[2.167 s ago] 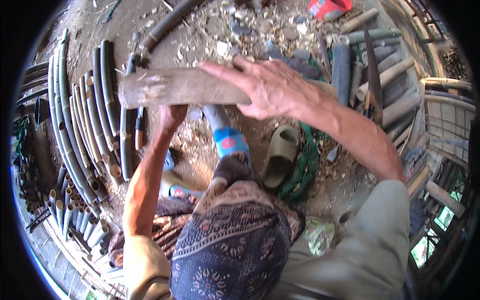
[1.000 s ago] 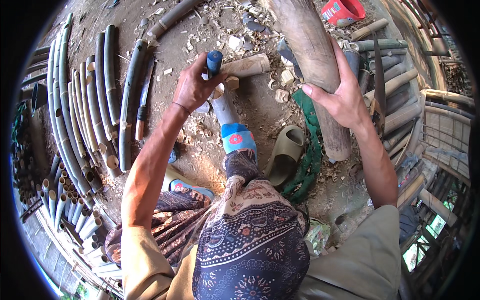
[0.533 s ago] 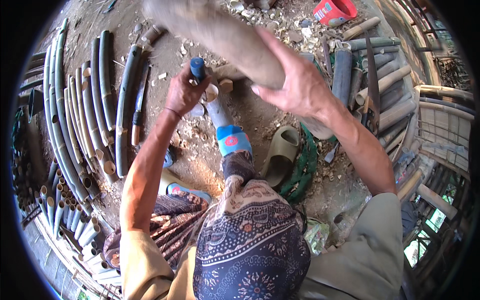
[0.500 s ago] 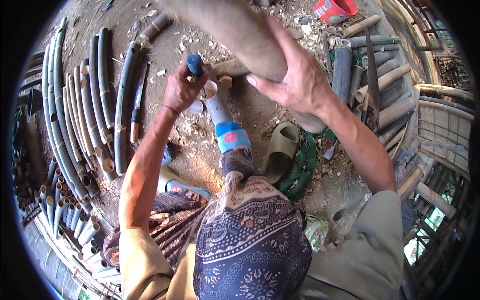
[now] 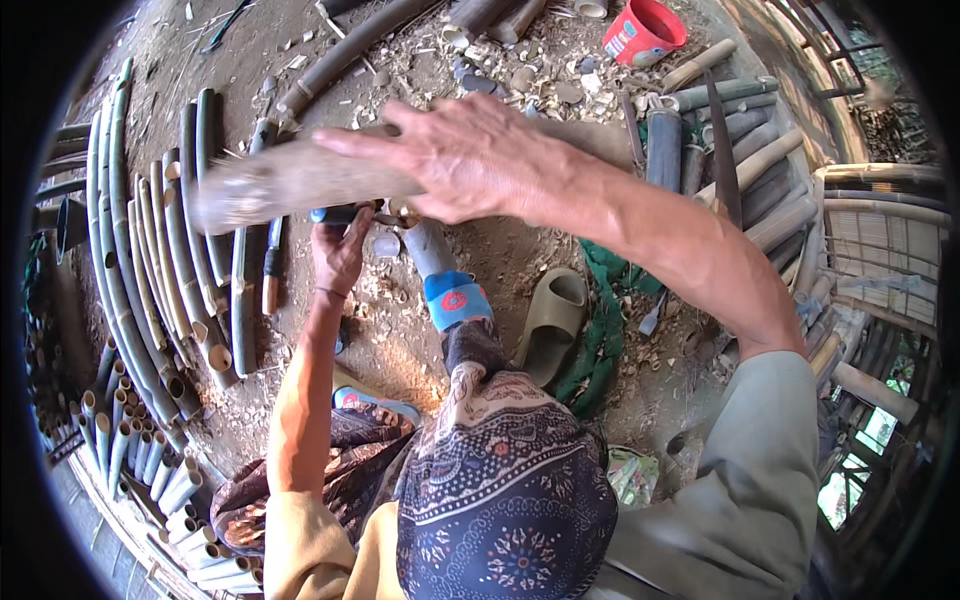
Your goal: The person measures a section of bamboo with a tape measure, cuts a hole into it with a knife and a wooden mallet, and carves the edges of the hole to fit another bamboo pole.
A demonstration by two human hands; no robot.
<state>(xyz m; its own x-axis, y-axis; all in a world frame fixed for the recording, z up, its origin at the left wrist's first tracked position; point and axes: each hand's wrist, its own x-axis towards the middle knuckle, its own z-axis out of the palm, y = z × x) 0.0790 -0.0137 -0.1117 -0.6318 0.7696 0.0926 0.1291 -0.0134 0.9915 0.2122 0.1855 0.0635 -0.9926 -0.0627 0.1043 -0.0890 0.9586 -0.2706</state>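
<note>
My right hand [image 5: 465, 155] grips a thick, pale wooden club [image 5: 300, 180], held across in front of me; its left end is blurred by motion. Under the club, my left hand [image 5: 340, 255] is closed round the blue handle [image 5: 338, 214] of a tool, perhaps a chisel. A dark shaft runs from this handle toward the open end of a grey bamboo piece [image 5: 428, 250]. The club hides part of the handle and of the bamboo's far end. My foot in a blue sock [image 5: 456, 301] rests against the bamboo's near end.
Long bamboo poles [image 5: 113, 230] and a long-bladed knife [image 5: 272, 262] lie at left, above stacked short tubes [image 5: 150, 455]. A red bucket [image 5: 640, 40] stands far right, near cut bamboo [image 5: 664, 150] and a saw [image 5: 722, 150]. An olive clog [image 5: 552, 325] lies beside green netting [image 5: 600, 340].
The club has swung left and down, over the blue-handled tool, with my right hand turned palm down. My left hand has shifted slightly left and lower, and the handle now lies more sideways.
</note>
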